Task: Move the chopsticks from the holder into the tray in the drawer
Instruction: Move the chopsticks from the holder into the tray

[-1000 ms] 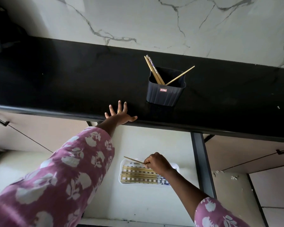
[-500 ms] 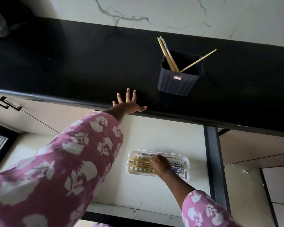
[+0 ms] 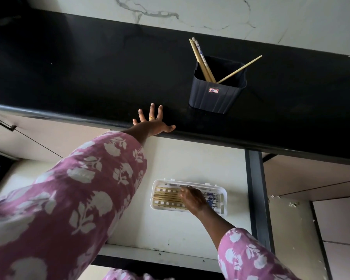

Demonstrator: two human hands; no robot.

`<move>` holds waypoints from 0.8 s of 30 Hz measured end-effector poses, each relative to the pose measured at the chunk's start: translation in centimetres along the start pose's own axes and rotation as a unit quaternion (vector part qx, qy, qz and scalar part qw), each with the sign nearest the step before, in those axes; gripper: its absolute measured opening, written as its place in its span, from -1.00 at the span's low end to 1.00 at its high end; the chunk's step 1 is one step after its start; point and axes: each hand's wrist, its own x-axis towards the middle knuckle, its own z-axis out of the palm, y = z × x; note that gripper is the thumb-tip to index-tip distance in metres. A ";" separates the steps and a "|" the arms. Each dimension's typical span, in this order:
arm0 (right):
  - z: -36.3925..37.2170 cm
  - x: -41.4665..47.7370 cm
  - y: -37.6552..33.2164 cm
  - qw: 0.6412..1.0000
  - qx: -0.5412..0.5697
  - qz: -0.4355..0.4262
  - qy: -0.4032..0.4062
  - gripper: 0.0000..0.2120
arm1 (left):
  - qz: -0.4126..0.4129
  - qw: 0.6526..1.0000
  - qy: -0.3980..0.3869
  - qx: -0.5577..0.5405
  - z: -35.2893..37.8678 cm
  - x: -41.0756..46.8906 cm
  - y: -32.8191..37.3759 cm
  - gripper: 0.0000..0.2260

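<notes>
A dark holder (image 3: 216,98) stands on the black counter (image 3: 89,77). A few wooden chopsticks (image 3: 200,57) lean left in it and one chopstick (image 3: 240,67) leans right. Below, in the open drawer (image 3: 190,158), lies a white tray (image 3: 224,197) with several chopsticks (image 3: 166,197) laid side by side. My right hand (image 3: 193,201) is down in the tray, its fingers resting on those chopsticks and hiding their middle. My left hand (image 3: 154,124) lies flat on the counter's front edge with fingers spread, left of the holder.
A marble wall rises behind the counter. Closed cabinet fronts flank the drawer, with a dark handle (image 3: 0,122) at the left. A dark upright rail (image 3: 255,188) borders the drawer on the right. My left sleeve (image 3: 69,199) covers the drawer's left part.
My right hand carried a chopstick down into the tray and now rests on the laid chopsticks. My left hand stayed on the counter edge. The camera view shifted.
</notes>
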 end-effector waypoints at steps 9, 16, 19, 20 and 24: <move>-6.3 -0.1 0.8 0.925 -0.157 -0.235 0.253 -0.81 | -0.013 1.000 -0.008 -0.002 -0.2 -0.5 0.4 -0.26; -15.4 2.4 1.7 0.870 -0.154 -0.241 0.401 -0.82 | -0.034 0.999 -0.026 -0.032 -0.2 -0.3 0.6 -0.33; -19.2 3.8 2.0 0.829 -0.171 -0.235 0.478 -0.79 | -0.040 0.999 -0.031 -0.017 -0.3 -0.2 0.6 -0.32; -20.4 4.3 2.0 0.818 -0.174 -0.221 0.501 -0.81 | -0.041 0.999 -0.032 -0.008 -0.3 -0.1 0.6 -0.31; -24.6 6.4 1.6 0.804 -0.170 -0.161 0.547 -0.80 | -0.039 0.999 -0.025 0.016 -0.3 -0.1 0.7 -0.26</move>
